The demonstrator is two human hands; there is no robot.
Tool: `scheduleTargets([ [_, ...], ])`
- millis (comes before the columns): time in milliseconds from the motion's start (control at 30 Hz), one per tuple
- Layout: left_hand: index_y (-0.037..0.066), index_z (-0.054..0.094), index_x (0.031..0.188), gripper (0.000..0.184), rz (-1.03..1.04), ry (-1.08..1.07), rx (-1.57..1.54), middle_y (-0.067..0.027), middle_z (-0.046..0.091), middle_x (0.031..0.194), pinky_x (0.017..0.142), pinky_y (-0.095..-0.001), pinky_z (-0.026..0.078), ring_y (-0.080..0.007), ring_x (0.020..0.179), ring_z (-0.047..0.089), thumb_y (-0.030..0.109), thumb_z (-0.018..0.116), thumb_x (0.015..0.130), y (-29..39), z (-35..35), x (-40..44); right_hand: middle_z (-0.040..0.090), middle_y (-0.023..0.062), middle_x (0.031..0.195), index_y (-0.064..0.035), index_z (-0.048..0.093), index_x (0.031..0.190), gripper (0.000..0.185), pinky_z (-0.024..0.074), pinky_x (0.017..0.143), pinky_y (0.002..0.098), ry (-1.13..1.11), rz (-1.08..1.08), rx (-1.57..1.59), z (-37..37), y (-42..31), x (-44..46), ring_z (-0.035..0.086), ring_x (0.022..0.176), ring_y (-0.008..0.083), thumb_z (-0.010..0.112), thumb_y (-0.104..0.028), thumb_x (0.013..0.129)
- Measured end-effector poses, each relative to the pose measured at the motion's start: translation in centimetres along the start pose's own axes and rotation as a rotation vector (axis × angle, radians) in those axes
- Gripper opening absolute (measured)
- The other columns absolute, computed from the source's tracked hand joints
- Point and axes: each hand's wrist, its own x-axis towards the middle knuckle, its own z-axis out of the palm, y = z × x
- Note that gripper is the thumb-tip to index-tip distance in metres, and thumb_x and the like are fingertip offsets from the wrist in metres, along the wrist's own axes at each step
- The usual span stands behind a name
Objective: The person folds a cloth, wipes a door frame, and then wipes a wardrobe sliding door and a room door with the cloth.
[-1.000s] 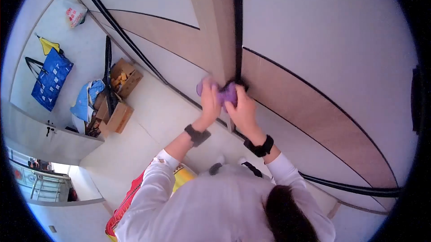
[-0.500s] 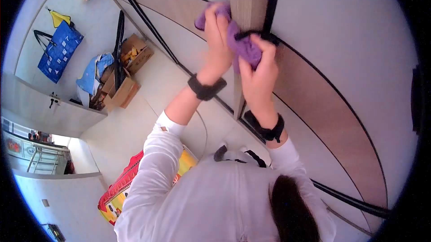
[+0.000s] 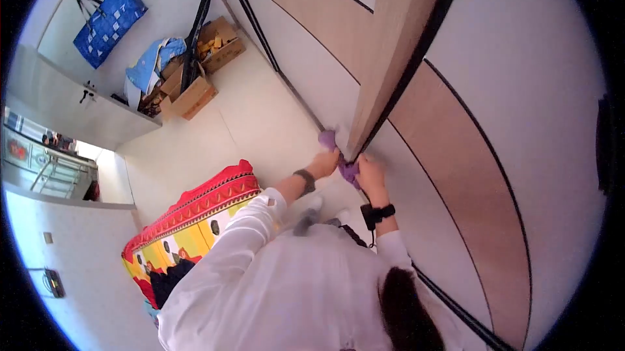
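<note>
A purple cloth is wrapped around the lower end of a wood-coloured door edge, near the floor. My left hand is closed on the cloth's left part, and one end of it sticks out above my fingers. On the other side of the edge, my right hand grips the cloth's right part. Both wrists wear dark bands. White door panels with curved brown stripes lie on both sides of the edge.
Cardboard boxes with items in them stand on the floor at the upper left, beside a blue bag. A bed with a red and yellow cover is at my left. A grey door stands further left.
Both hands, holding the purple cloth, went up the door edge and then came down to its lower end near the floor. The view has shifted, showing more of the bed.
</note>
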Motion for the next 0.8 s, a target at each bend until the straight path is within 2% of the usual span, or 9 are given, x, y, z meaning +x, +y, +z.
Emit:
scheduleTargets([
  [67, 0.01, 0.053, 0.095, 0.019, -0.06, -0.232, -0.034, -0.0154, 0.064, 0.081, 0.061, -0.0476, 0.048, -0.037, 0.074, 0.061, 0.026, 0.047, 0.086, 0.7, 1.2, -4.1, 0.063, 0.0182, 0.078, -0.0015, 0.044, 0.117, 0.046, 0.0472, 0.063, 0.0451, -0.062, 0.029, 0.035, 0.6, 0.6, -1.9, 0.061, 0.074, 0.0363, 0.061, -0.01, 0.075],
  [133, 0.013, 0.058, 0.097, 0.021, 0.08, -0.134, -0.248, -0.014, 0.064, 0.08, 0.061, -0.0466, 0.048, -0.0342, 0.073, 0.063, 0.026, 0.045, 0.087, 1.9, 1.1, -8.2, 0.063, 0.0182, 0.083, -0.0027, 0.047, 0.107, 0.039, 0.0476, 0.068, 0.0446, -0.112, 0.075, 0.073, 1.3, 1.2, -3.3, 0.061, 0.079, 0.0359, 0.063, -0.011, 0.072],
  [200, 0.007, 0.057, 0.097, 0.036, -0.121, -0.587, 0.04, -0.0174, 0.064, 0.093, 0.073, -0.0451, 0.047, -0.0353, 0.086, 0.06, 0.037, 0.039, 0.091, 3.9, -1.6, -10.3, 0.063, 0.0171, 0.086, -0.0063, 0.049, 0.097, 0.033, 0.0473, 0.071, 0.0438, -0.097, 0.115, 0.121, 2.9, 2.2, -4.1, 0.061, 0.084, 0.0345, 0.066, -0.013, 0.069],
  [433, 0.007, 0.058, 0.096, 0.04, -0.159, -0.372, -0.015, -0.0158, 0.064, 0.084, 0.073, -0.0479, 0.047, -0.0359, 0.082, 0.062, 0.041, 0.038, 0.092, 2.0, -0.3, -15.9, 0.063, 0.0147, 0.086, -0.0089, 0.049, 0.098, 0.034, 0.0481, 0.072, 0.0419, -0.317, 0.002, 0.082, 3.9, -0.5, -3.2, 0.061, 0.082, 0.0332, 0.066, -0.017, 0.069],
  [533, 0.008, 0.058, 0.099, 0.032, -0.279, -0.579, 0.046, -0.0164, 0.063, 0.092, 0.076, -0.0476, 0.046, -0.0338, 0.089, 0.061, 0.035, 0.042, 0.091, 2.7, -3.6, -16.2, 0.063, 0.0144, 0.084, -0.0087, 0.049, 0.098, 0.035, 0.0477, 0.071, 0.0425, -0.383, -0.069, 0.069, 3.4, -3.2, -1.8, 0.061, 0.082, 0.0336, 0.066, -0.016, 0.069],
  [600, 0.007, 0.056, 0.102, 0.025, -0.231, -0.289, -0.093, -0.0161, 0.062, 0.095, 0.074, -0.0448, 0.048, -0.0335, 0.089, 0.06, 0.025, 0.045, 0.089, 0.3, -0.7, -17.2, 0.063, 0.0147, 0.083, -0.0086, 0.048, 0.099, 0.036, 0.0474, 0.07, 0.0429, -0.347, -0.125, 0.102, 2.6, -5.4, -1.0, 0.061, 0.081, 0.0341, 0.066, -0.015, 0.069],
  [667, 0.006, 0.054, 0.103, 0.024, 0.042, -0.043, -0.173, -0.0163, 0.062, 0.092, 0.072, -0.0437, 0.048, -0.0344, 0.087, 0.06, 0.022, 0.045, 0.088, -6.3, 6.6, -17.1, 0.063, 0.0151, 0.082, -0.0086, 0.048, 0.1, 0.036, 0.0472, 0.069, 0.0436, -0.32, -0.168, 0.127, 1.9, -6.8, 0.0, 0.061, 0.08, 0.0346, 0.066, -0.015, 0.069],
  [700, 0.005, 0.052, 0.1, 0.022, -0.084, -0.173, -0.209, -0.0156, 0.063, 0.086, 0.068, -0.0443, 0.048, -0.038, 0.081, 0.06, 0.022, 0.044, 0.087, -7.4, 6.8, -17.3, 0.063, 0.0153, 0.082, -0.0085, 0.048, 0.1, 0.036, 0.0471, 0.069, 0.044, -0.309, -0.182, 0.134, 1.5, -7.2, 0.7, 0.061, 0.08, 0.0349, 0.065, -0.014, 0.069],
  [800, 0.006, 0.059, 0.096, 0.024, -0.237, -0.237, -0.186, -0.0161, 0.064, 0.091, 0.076, -0.0412, 0.048, -0.0322, 0.088, 0.062, 0.024, 0.056, 0.08, -4.7, -2.4, -15.3, 0.062, 0.0158, 0.082, -0.0084, 0.048, 0.101, 0.034, 0.0471, 0.067, 0.0451, -0.245, -0.199, 0.057, -1.1, -9.4, 2.3, 0.061, 0.078, 0.0352, 0.064, -0.014, 0.071],
])
